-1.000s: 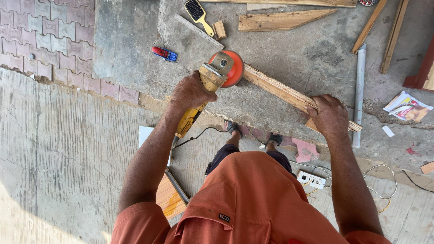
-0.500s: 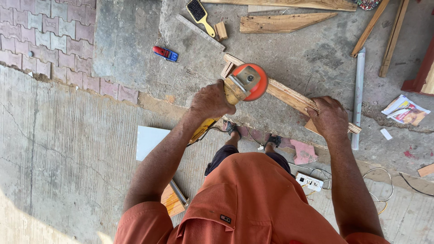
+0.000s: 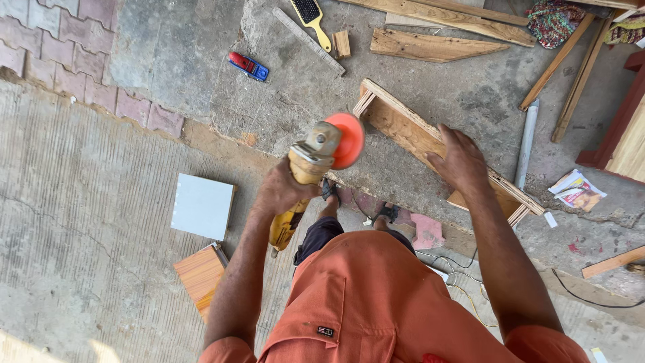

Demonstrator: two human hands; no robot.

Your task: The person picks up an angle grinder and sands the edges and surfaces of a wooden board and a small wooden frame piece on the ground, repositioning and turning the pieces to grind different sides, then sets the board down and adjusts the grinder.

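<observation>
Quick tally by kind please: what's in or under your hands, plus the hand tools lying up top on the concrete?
Yellow angle grinder with orange disc, in left hand: 1
Plywood board, under right hand: 1
Yellow-handled brush: 1
Grey metal ruler: 1
Total: 4

**Materials and finishes on the work floor**

A yellow plastic-bodied angle grinder (image 3: 310, 176) with a dull metal head and a matt orange disc (image 3: 347, 139) is seen. The plywood frame (image 3: 430, 144) is shown as raw, unfinished wood with layered edges. Rough, stained concrete floor (image 3: 87, 222) is scored with fine grooves. A smooth pale tile (image 3: 201, 206) and a glossy wood-grain board (image 3: 199, 274) are visible. Orange cloth (image 3: 376, 302) appears matt.
</observation>
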